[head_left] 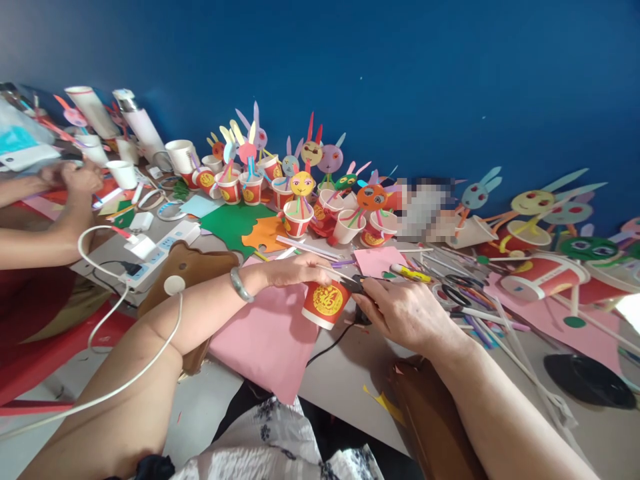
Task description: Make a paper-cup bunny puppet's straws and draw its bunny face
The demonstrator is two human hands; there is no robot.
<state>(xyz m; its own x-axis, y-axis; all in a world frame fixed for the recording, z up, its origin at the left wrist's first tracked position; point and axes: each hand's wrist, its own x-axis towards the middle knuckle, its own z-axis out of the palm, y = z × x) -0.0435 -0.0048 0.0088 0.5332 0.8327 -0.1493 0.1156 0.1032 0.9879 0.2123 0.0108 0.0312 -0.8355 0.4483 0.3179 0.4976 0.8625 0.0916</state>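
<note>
My left hand (pixel 296 269), with a bracelet on its wrist, holds a red paper cup (pixel 325 305) with a gold emblem by its rim. The cup is upright and slightly tilted over pink paper (pixel 265 333). My right hand (pixel 400 310) is closed around a dark tool (pixel 356 285), which looks like scissors. The tool's end meets the cup's rim at the right. A thin pale strip lies across the top of the cup, near my left fingertips.
Behind stand several cups with paper rabbit figures (pixel 301 183). A power strip (pixel 163 257) and another person's hands (pixel 83 177) are at the left. Scattered straws, a yellow marker (pixel 411 273) and a black mouse (pixel 589 380) lie at the right.
</note>
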